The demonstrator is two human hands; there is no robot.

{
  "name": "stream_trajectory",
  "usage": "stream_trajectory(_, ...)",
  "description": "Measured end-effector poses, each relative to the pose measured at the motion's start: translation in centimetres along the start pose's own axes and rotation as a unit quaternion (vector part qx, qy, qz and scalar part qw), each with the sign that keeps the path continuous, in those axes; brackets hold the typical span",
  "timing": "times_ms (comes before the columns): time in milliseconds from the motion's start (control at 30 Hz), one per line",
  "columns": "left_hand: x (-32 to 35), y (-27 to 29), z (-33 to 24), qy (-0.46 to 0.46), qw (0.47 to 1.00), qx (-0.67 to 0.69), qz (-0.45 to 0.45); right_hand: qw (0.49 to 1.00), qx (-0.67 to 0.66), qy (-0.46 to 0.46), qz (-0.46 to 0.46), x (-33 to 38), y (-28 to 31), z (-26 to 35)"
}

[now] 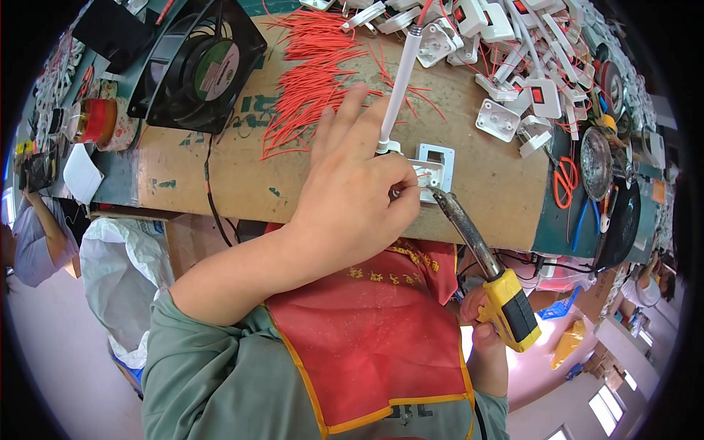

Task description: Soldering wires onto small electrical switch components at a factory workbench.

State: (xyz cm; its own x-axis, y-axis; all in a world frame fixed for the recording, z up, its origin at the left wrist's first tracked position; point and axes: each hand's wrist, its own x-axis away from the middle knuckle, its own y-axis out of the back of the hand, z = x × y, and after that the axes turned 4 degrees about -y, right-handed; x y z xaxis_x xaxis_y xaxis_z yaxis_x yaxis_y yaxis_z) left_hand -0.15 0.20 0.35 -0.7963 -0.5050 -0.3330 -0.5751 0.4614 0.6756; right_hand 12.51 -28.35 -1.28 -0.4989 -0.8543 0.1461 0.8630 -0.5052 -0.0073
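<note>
My left hand [359,161] lies over a small white plastic housing [435,167] with a square window. Its thumb and index finger pinch what looks like a thin red wire at the housing's open side; the other fingers stretch toward the far side. A white tube [402,84] with red wire at its top rises from beside the housing, past these fingers. My right hand [480,315] grips a soldering iron [510,312] by its yellow and black handle. The iron's dark tip points up-left and is at the housing's edge, near the left fingertips; whether it touches is unclear.
Many cut red wires [315,73] lie in a heap on the brown board [499,194]. White housings [513,88] pile up at far right. A black fan [198,66] stands at far left. Orange-handled scissors [565,182] and a metal dish [598,163] lie right.
</note>
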Motion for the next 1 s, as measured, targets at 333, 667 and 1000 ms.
stream_trajectory(333, -0.1, -0.1, 0.1, -0.001, 1.000, 0.016, -0.002, 0.999, -0.031, -0.016, -0.028, -0.1, -0.8, 0.6)
stream_trajectory(667, -0.2, -0.1, 0.0, -0.005, 1.000, 0.014, -0.008, 0.999, -0.030, -0.025, -0.022, 0.4, -0.3, -0.2)
stream_trajectory(1000, -0.2, -0.1, 0.1, -0.003, 1.000, 0.014, -0.006, 0.998, -0.041, -0.025, -0.029, 0.0, -1.0, 0.6)
